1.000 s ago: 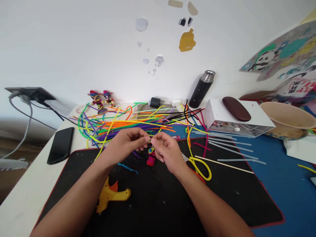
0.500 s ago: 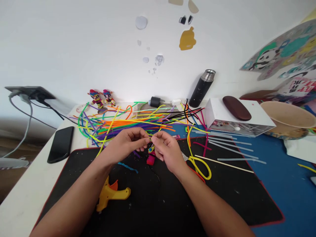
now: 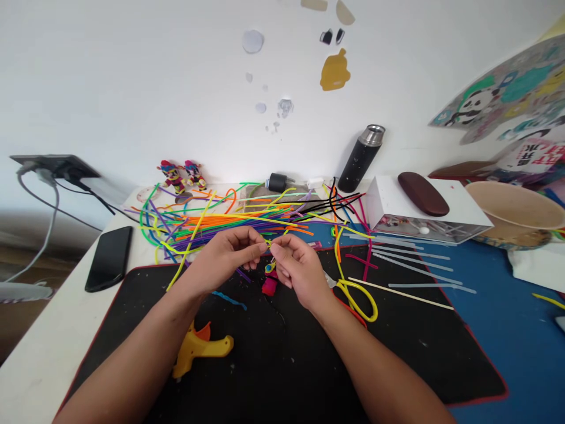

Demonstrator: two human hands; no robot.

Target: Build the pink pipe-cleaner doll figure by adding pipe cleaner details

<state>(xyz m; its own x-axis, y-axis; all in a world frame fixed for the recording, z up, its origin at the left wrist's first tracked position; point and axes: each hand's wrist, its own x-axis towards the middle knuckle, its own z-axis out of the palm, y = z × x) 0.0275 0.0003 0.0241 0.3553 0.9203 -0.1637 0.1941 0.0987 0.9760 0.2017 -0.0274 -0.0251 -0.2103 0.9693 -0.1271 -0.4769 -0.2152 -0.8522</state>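
At the upper left of the frame, a dark socket panel with plugs in it sits against the wall; below it, at the left, a black phone lies on the white table; two small figures in red and yellow stand near the wall, left of centre; in front of them a loose heap of coloured stems, orange, green, purple and yellow among them, spreads across the middle; at the lower left of the frame, a yellow glue gun lies on the black mat, partly behind the left forearm, with a twisted blue strip above it; at the centre, the left hand has its thumb and fingers pinching a tiny yellow piece; the fingers of the right hand are pinched together at the piece's other side, the fingertips of both hands close together; just below, between the hands, is a small red item; right of centre, yellow-handled scissors lie beside the right wrist; farther right are a pale stick, a black flask and a white box topped by a brown case.
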